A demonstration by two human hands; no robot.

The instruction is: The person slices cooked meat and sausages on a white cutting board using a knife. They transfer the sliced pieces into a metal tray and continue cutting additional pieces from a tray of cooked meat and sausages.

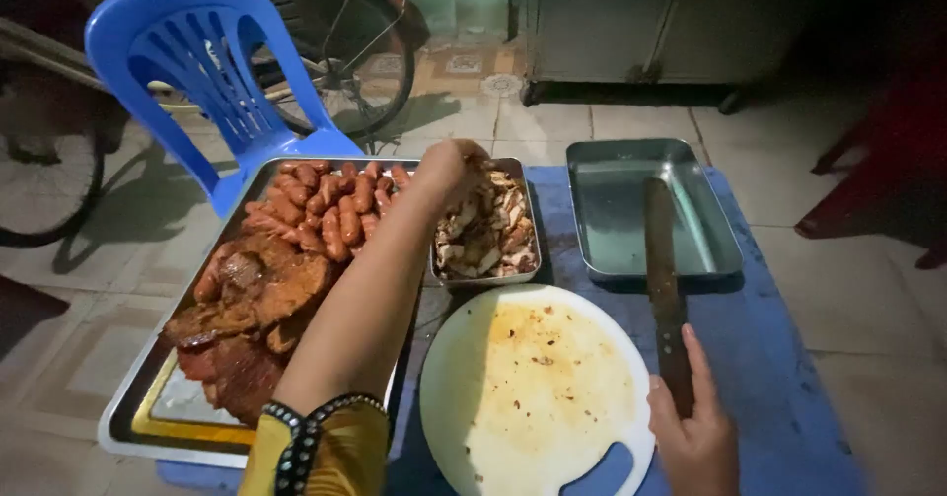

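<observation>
Left hand closed on chopped meat over the small tray, far side of the board; right hand grips the knife, blade pointing away.

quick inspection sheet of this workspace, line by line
surface: blue table, bare at the right edge
job's things: round white cutting board, stained; large tray of sausages and meat slabs; small tray of chopped meat
clutter: empty metal tray
grippers: left hand over the chopped meat, grip unclear; right hand shut on long knife
cables: nothing seen
surroundings: blue plastic chair, bicycle wheel, tiled floor, metal cabinet
</observation>
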